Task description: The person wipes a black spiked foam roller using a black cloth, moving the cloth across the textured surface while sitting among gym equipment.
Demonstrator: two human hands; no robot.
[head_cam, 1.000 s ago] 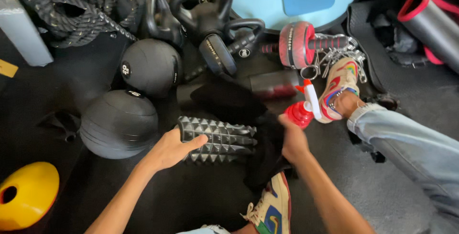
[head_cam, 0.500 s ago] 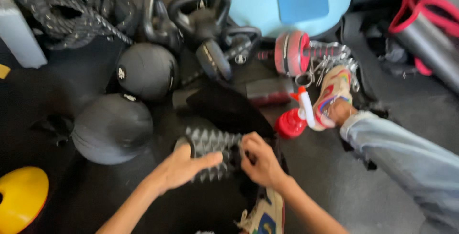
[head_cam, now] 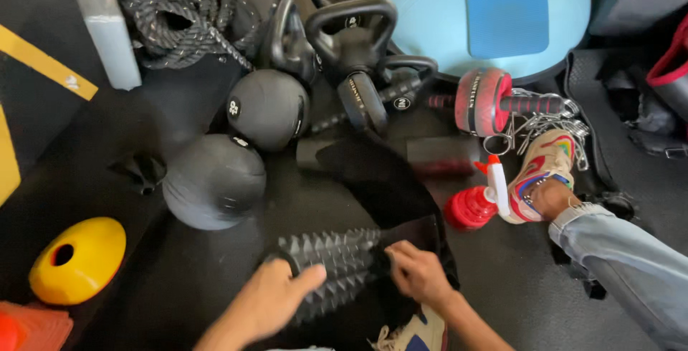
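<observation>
Grip: left hand clamps roller at lower centre, right hand pinching black cloth; best wipe between spikes with roller pinned.

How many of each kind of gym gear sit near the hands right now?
Spiked foam roller: 1
Dark medicine balls: 2
Kettlebells in clear view: 2
Red spray bottle: 1
Yellow cone: 1
Total: 7
</observation>
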